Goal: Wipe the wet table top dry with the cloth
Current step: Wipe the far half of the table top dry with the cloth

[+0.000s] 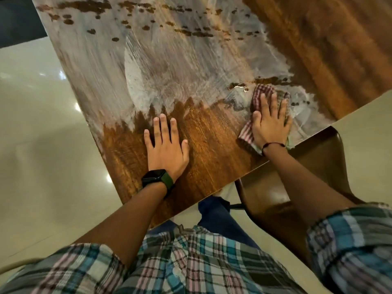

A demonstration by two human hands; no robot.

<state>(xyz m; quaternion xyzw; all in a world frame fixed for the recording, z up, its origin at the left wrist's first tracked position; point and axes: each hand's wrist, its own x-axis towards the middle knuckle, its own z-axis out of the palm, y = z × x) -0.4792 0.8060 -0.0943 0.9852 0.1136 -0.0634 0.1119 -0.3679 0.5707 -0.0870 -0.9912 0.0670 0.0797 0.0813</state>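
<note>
Right grip (270, 122) lies flat with fingers straight and spread, pressing the checked cloth (257, 98) onto the wooden counter (212, 134) near its near edge, forearm reaching forward from the plaid sleeve (350, 240). Left grip (166, 145) rests palm-down, fingers extended and holding nothing, on a drier patch, a smartwatch (153, 177) on its wrist. Water puddles (239, 85) sit just beyond the cloth.
</note>
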